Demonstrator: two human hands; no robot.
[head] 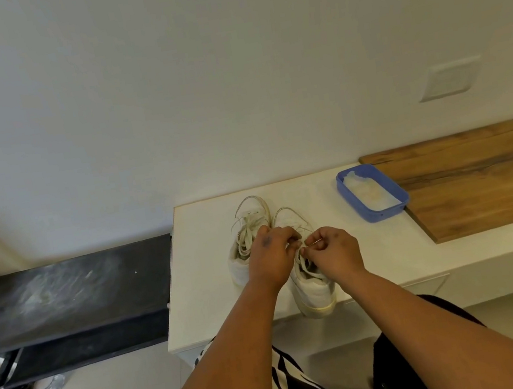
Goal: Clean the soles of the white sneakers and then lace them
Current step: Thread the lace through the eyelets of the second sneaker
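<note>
Two white sneakers stand side by side on the white bench top (pixel 206 269), toes pointing to the wall. The left sneaker (pixel 247 229) has loose laces across its tongue. The right sneaker (pixel 313 283) sits nearer, its heel at the bench's front edge. My left hand (pixel 271 255) and my right hand (pixel 332 249) hover over the right sneaker's tongue, each pinching a strand of its lace (pixel 305 247) with curled fingers. The hands hide most of the eyelets.
A blue plastic tub (pixel 400 201) with a whitish cloth inside sits to the right, at the edge of a wooden board (pixel 481 179). A dark fabric rack (pixel 69 291) stands left of the bench. A wall rises behind.
</note>
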